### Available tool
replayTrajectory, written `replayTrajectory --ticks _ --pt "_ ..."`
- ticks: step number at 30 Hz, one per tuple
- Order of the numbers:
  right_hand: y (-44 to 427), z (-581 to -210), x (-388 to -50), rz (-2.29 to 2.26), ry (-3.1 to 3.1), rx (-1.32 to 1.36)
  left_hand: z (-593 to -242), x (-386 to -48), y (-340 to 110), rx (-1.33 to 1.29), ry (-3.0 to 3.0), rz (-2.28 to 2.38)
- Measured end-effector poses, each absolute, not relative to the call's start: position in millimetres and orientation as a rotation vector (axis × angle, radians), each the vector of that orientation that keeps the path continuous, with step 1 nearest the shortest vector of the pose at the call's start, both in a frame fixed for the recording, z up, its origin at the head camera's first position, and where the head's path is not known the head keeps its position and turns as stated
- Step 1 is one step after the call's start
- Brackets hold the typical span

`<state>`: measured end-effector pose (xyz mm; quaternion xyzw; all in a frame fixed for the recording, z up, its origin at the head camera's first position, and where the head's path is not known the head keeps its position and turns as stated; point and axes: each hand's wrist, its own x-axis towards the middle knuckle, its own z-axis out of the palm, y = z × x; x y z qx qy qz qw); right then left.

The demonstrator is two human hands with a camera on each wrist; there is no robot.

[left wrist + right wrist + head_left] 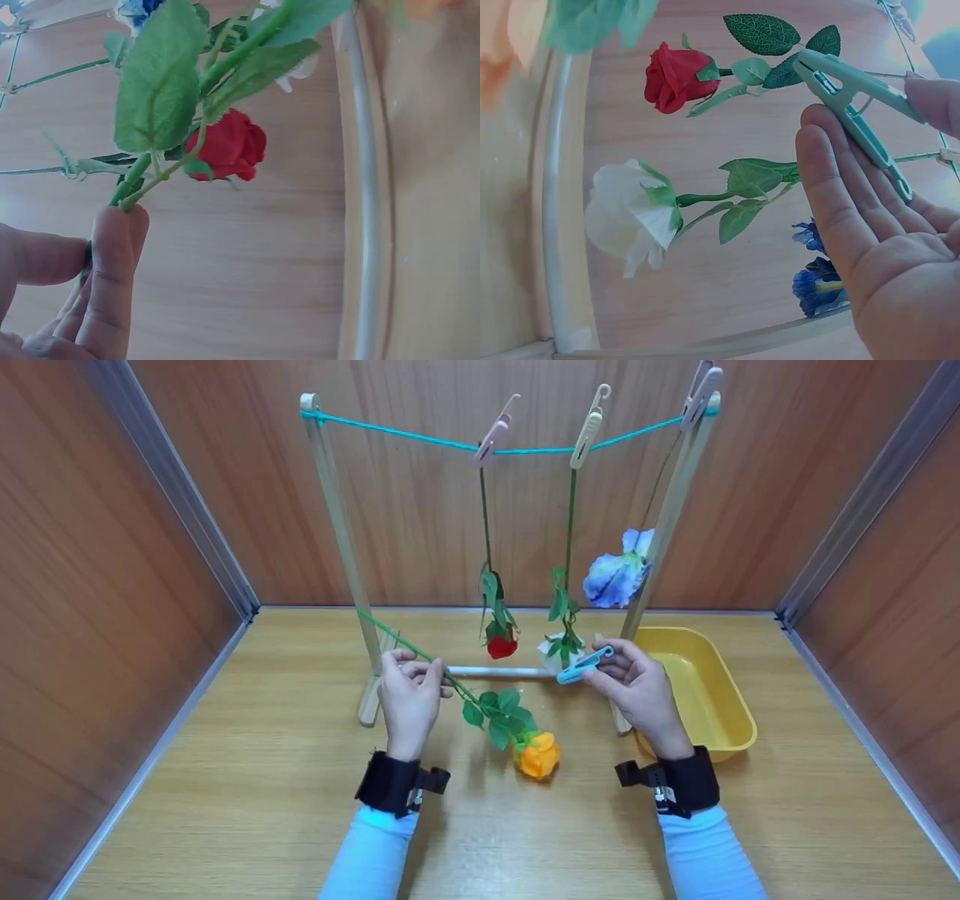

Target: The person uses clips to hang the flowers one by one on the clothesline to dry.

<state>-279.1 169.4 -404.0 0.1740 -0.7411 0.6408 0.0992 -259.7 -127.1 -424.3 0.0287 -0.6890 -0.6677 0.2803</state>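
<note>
My left hand (411,697) pinches the green stem of a yellow-orange rose (538,755), whose bloom points down to the right, low over the table. In the left wrist view the stem (217,71) runs up from between thumb and fingers. My right hand (637,686) holds a light blue clothespin (585,665) between thumb and fingers; its jaws look closed with nothing in them. Ahead, a red rose (502,643), a white rose (634,214) and a blue flower (619,570) hang upside down from a cyan string (405,433), each by a clothespin.
The string spans two wooden posts (334,502) joined low by a pale crossbar (499,671). A yellow basin (720,690) stands behind my right hand, beside the right post. Wooden panels (127,547) enclose the table at the back and sides.
</note>
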Motion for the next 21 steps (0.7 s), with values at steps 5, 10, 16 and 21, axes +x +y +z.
replayTrajectory --ticks 5,10,16,21 --pt "166.5 -397.3 -280.5 1.862 -2.191 0.568 -408.7 -263.4 -133.0 -0.015 -1.946 -1.637" --pt "164.6 -387.4 -282.8 1.840 -2.228 0.603 -396.4 -268.8 -138.6 -0.094 -2.050 -1.558" --pt "160.6 -375.1 -285.6 1.858 -2.233 0.645 -382.7 -277.7 -144.6 -0.141 -2.122 -1.511" --pt "156.6 -363.7 -286.8 1.826 -2.241 0.696 -370.4 -282.4 -148.4 -0.193 -2.178 -1.454"
